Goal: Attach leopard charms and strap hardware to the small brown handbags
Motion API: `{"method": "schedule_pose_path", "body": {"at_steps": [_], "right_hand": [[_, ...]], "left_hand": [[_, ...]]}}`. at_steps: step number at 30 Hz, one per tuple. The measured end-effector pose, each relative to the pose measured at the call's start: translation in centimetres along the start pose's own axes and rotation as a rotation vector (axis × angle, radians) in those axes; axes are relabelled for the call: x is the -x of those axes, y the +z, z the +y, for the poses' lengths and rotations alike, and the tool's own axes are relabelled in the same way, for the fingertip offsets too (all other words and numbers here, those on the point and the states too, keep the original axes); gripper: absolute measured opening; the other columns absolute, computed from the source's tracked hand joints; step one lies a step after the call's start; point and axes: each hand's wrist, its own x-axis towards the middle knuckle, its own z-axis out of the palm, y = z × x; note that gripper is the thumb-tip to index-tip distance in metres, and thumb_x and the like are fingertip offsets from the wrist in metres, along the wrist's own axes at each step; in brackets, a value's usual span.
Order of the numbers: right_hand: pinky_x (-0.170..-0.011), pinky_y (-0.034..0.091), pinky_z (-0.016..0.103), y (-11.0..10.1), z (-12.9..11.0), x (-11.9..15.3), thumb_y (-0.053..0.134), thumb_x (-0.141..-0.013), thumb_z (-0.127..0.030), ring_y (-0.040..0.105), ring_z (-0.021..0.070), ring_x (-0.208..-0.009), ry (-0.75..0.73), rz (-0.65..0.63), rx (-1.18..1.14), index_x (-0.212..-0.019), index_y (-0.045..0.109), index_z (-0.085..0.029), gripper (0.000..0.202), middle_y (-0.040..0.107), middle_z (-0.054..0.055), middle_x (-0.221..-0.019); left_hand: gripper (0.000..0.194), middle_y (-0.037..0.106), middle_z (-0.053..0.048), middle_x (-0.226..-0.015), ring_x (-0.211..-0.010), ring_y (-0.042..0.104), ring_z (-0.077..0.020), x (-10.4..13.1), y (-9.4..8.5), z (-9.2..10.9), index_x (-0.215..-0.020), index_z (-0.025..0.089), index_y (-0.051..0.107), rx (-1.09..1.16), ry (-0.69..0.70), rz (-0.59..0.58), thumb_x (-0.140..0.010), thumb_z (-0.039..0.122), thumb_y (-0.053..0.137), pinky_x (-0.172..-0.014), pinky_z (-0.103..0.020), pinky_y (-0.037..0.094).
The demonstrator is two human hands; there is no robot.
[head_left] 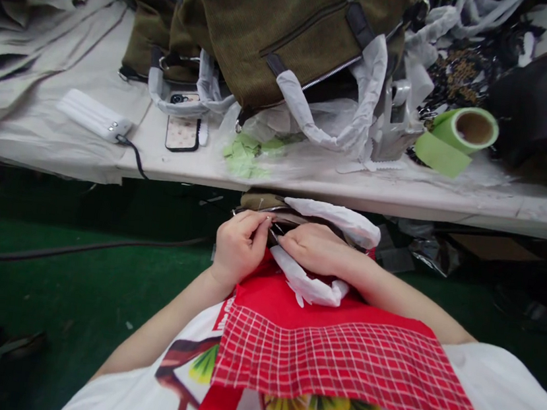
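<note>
An olive bag [261, 200] with a metal zipper rests at my lap, just below the table edge. Its handles [334, 218] are wrapped in white paper. Near the left end of the zipper, my left hand [241, 244] is closed in a pinch at the zipper's edge. My right hand [311, 244] lies over the bag's opening between the two wrapped handles, its fingers curled at the zipper edge. The bag's inside and most of its body are hidden by my hands and the red apron [336, 346].
On the white table [183, 166] are large olive bags [294, 34], a phone [182, 133], a white power bank [95, 115] with a cable, a green label roll [475, 130] and piled metal hardware [459, 75]. A dark cable [99, 247] crosses at left.
</note>
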Motion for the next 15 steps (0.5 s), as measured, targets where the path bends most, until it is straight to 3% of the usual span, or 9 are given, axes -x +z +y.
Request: {"method": "schedule_pose_path", "body": {"at_steps": [7, 15], "right_hand": [[-0.062, 0.033, 0.033, -0.12, -0.58, -0.74, 0.045, -0.098, -0.037, 0.049, 0.0174, -0.057, 0.044, -0.012, -0.002, -0.053, 0.061, -0.020, 0.050, 0.061, 0.006, -0.061], [-0.071, 0.041, 0.032, 0.07, -0.43, -1.07, 0.040, -0.100, -0.037, 0.059, 0.0198, -0.071, 0.036, -0.064, 0.050, -0.068, 0.070, -0.020, 0.047, 0.071, 0.007, -0.079]], "left_hand": [[0.024, 0.076, -0.007, -0.092, -0.084, 0.070, -0.0167, 0.00, -0.08, -0.03, -0.097, 0.016, 0.073, 0.041, -0.022, -0.019, -0.095, 0.025, 0.051, -0.082, -0.028, 0.055], [0.023, 0.077, -0.007, -0.098, -0.090, 0.071, -0.0184, -0.04, -0.29, 0.03, -0.100, 0.018, 0.073, 0.006, 0.007, -0.057, -0.092, 0.022, 0.051, -0.086, -0.030, 0.056]]}}
